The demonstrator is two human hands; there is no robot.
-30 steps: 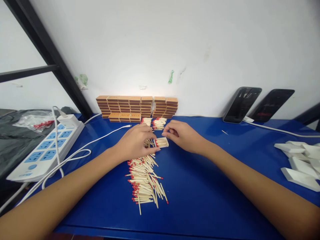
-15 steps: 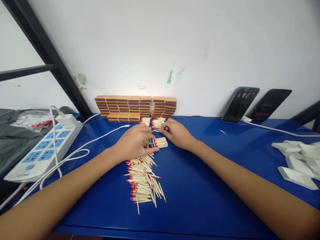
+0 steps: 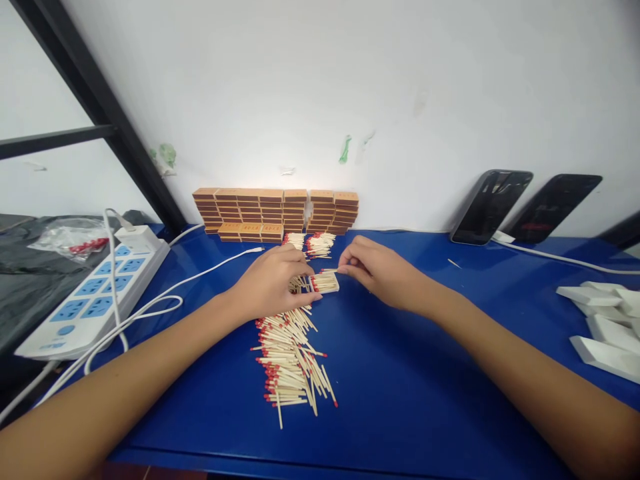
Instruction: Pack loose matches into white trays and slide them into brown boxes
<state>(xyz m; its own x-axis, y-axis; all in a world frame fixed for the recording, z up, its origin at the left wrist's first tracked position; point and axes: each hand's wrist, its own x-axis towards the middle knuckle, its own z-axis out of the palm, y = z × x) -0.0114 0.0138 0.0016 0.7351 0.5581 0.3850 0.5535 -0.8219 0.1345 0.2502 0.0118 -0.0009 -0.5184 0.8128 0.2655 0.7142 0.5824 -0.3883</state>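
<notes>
A small open matchbox tray (image 3: 325, 283) holding red-tipped matches lies on the blue table (image 3: 400, 373). My left hand (image 3: 270, 280) is curled over loose matches just left of the tray, its fingertips against the tray's near-left corner. My right hand (image 3: 377, 267) pinches a single match (image 3: 330, 270) just above the tray's far edge. A long heap of loose matches (image 3: 290, 360) stretches from my left hand toward the near edge. A smaller heap of matches (image 3: 315, 243) lies behind the tray.
Stacked brown matchboxes (image 3: 273, 212) line the wall. A white power strip (image 3: 95, 293) with cables lies at the left. Two dark phones (image 3: 490, 207) lean on the wall at the right. White empty trays (image 3: 605, 327) lie at the far right.
My right hand reached back to the small heap of matches, then returned to the tray pinching one match. My left hand stayed put.
</notes>
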